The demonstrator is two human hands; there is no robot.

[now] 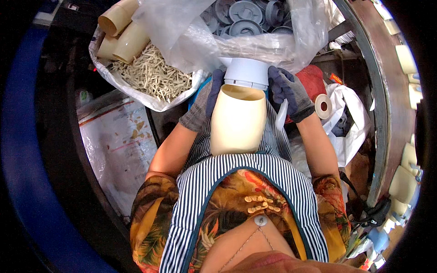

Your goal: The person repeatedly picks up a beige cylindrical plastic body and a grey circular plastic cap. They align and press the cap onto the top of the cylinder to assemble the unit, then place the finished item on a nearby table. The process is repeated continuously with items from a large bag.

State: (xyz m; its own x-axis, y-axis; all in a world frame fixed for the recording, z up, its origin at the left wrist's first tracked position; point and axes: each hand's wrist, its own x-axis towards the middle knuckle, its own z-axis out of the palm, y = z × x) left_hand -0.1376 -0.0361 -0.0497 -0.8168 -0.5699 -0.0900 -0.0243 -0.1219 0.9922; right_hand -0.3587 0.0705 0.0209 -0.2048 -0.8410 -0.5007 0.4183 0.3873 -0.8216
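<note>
A: Where is the pale collar (247, 72)?
B: Upper middle of the frame, just above the open mouth of the cream jug body (239, 120), which stands in front of the striped apron (248, 160). I can't tell whether the two touch.
A: And the hands?
B: Both gloved. The left hand (214, 93) grips the collar's left side, its fingers mostly hidden. The right hand (287, 91) has bent fingers closed against the right side. A white pointed piece (282, 116) shows just below that hand; I can't tell whether it joins the collar.
A: What lies around them?
B: Upper left, a white sack (159, 105) holds small beige pieces (157, 75) and cream cylinders (131, 43). Top centre, grey round lids (246, 12) lie in clear plastic (259, 48).
</note>
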